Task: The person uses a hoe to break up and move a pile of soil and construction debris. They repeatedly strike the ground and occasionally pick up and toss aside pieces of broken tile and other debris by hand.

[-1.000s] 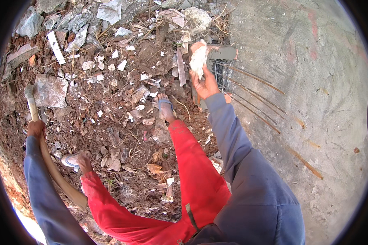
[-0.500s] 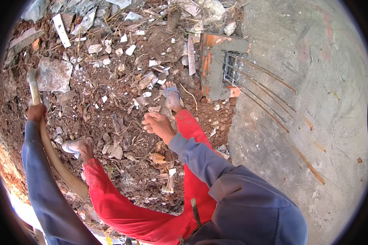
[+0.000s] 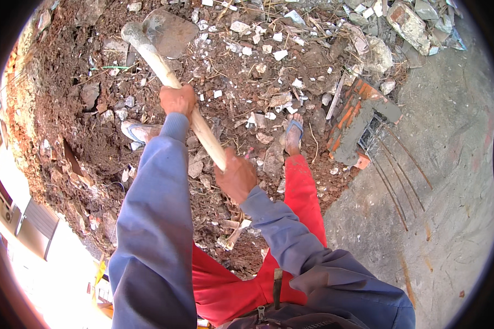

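Observation:
A hoe (image 3: 204,132) with a pale wooden handle slants across the middle of the view. Its broad, dirt-covered blade (image 3: 173,34) is at the far end, over the soil. My left hand (image 3: 178,101) is wrapped round the handle partway below the head. Nearer to me, my right hand (image 3: 237,176) closes round the lower part of the handle, hiding its end. Under the hoe lies brown, broken earth (image 3: 225,66) strewn with white chips and stones.
On the right, a brick-and-mortar column base (image 3: 348,134) has rusty rebar rods (image 3: 396,164) sticking out over the concrete slab (image 3: 379,241). Rubble (image 3: 409,27) is heaped at the far right. My sandalled feet (image 3: 293,134) stand on the loose earth.
My right hand, free before, now grips the hoe's handle. The hoe and my left hand have come from the far left toward the middle, and the view has shifted left.

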The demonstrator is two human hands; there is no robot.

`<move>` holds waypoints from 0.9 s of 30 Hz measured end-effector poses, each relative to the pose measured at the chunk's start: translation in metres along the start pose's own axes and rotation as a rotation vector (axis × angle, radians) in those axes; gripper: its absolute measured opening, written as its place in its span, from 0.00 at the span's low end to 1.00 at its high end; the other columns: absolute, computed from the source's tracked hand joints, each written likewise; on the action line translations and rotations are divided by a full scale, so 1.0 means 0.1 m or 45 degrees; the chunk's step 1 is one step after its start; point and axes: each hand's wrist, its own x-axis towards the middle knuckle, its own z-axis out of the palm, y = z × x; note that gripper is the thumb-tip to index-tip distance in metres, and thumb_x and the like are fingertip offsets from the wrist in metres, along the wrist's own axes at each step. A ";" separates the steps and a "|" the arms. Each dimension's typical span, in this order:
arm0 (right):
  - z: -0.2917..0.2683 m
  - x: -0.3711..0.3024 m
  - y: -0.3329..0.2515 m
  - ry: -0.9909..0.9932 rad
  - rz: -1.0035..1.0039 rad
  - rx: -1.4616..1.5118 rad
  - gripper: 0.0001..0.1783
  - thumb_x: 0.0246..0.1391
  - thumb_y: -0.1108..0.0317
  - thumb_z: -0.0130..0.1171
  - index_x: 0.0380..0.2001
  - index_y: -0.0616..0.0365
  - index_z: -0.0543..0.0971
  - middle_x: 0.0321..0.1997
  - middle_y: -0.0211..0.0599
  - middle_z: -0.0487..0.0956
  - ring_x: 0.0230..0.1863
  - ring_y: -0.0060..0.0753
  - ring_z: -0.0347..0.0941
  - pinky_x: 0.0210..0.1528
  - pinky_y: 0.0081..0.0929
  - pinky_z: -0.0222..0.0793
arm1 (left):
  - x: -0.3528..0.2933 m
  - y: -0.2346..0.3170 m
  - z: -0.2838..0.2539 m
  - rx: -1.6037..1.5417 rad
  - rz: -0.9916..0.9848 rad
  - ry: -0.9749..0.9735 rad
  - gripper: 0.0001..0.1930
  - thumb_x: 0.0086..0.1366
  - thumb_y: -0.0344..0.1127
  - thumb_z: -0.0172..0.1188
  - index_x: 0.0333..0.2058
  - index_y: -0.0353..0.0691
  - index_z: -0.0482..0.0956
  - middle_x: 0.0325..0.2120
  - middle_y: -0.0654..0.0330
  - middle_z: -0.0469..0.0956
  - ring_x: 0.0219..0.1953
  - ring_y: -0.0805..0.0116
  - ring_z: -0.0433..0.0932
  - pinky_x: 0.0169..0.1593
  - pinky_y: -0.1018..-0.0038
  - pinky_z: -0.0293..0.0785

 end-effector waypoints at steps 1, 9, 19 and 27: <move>-0.07 0.03 0.21 0.037 0.002 -0.089 0.16 0.49 0.68 0.62 0.38 0.63 0.70 0.25 0.55 0.81 0.27 0.54 0.81 0.32 0.47 0.79 | -0.14 0.01 0.10 -0.172 -0.084 0.003 0.15 0.56 0.26 0.58 0.39 0.20 0.69 0.21 0.53 0.76 0.17 0.64 0.76 0.20 0.67 0.74; -1.34 -0.29 0.87 0.020 -0.232 -0.930 0.16 0.40 0.71 0.65 0.33 0.56 0.71 0.29 0.46 0.78 0.29 0.55 0.78 0.33 0.48 0.74 | -1.22 -0.39 0.55 -0.998 -0.780 0.018 0.05 0.58 0.23 0.56 0.29 0.32 0.68 0.17 0.60 0.69 0.15 0.70 0.70 0.20 0.73 0.72; -1.78 -1.34 2.23 0.232 -0.182 -1.290 0.18 0.30 0.67 0.70 0.28 0.51 0.73 0.25 0.36 0.75 0.28 0.43 0.75 0.29 0.40 0.71 | -2.78 -0.98 1.16 -1.476 -1.097 -0.343 0.08 0.57 0.23 0.58 0.29 0.38 0.66 0.17 0.60 0.69 0.16 0.68 0.71 0.21 0.69 0.73; -0.89 0.09 0.75 0.366 -0.549 -0.902 0.16 0.34 0.66 0.70 0.28 0.55 0.75 0.23 0.40 0.76 0.27 0.45 0.77 0.29 0.42 0.73 | -1.00 -0.23 -0.05 -1.528 -0.508 0.043 0.08 0.57 0.21 0.56 0.32 0.34 0.66 0.17 0.62 0.66 0.15 0.71 0.67 0.18 0.72 0.68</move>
